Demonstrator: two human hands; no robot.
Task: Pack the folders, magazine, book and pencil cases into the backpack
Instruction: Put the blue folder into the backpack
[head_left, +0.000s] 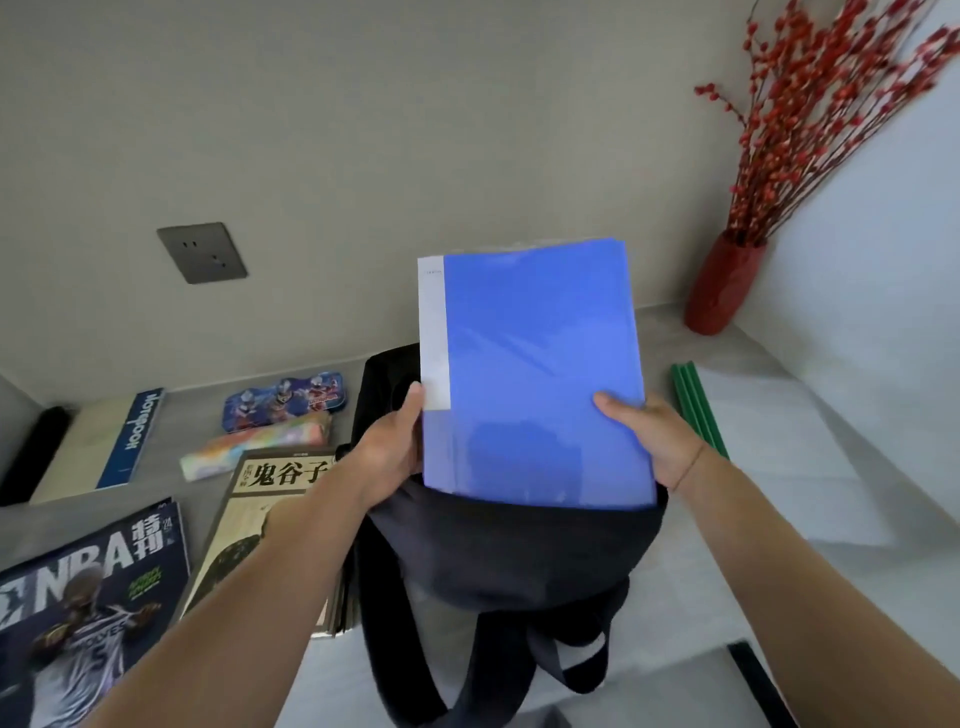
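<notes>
A blue folder (535, 364) stands upright with its lower edge inside the mouth of the black backpack (498, 561). My right hand (649, 436) grips the folder's right edge, thumb on its front. My left hand (395, 441) holds its left edge at the backpack's opening. To the left on the table lie an NBA magazine (88, 597), a book with Chinese title (270, 519), a blue cartoon pencil case (283, 400) and a pastel pencil case (254, 447). Clear folders with green spines (698, 410) lie to the right.
A blue-spined notebook (109, 441) and a black object (31, 452) lie at the far left. A red vase (722, 286) with red berry branches stands in the back right corner. A wall socket (202, 253) sits on the wall.
</notes>
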